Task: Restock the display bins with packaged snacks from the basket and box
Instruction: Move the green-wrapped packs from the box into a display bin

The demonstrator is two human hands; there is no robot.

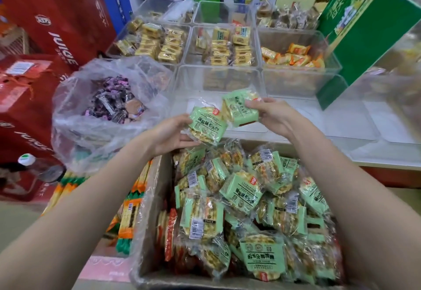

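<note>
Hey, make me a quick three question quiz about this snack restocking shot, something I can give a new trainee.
1. True or false: each hand holds a green snack packet.
2. Which bin holds the orange packets? A) back left B) middle right C) front centre
3. What lines the cardboard box of green packets?

Key
1. True: the left hand grips one green packet, and the right hand grips another green packet.
2. B: the orange packets lie in the middle right bin.
3. A clear plastic liner inside the box.
</note>
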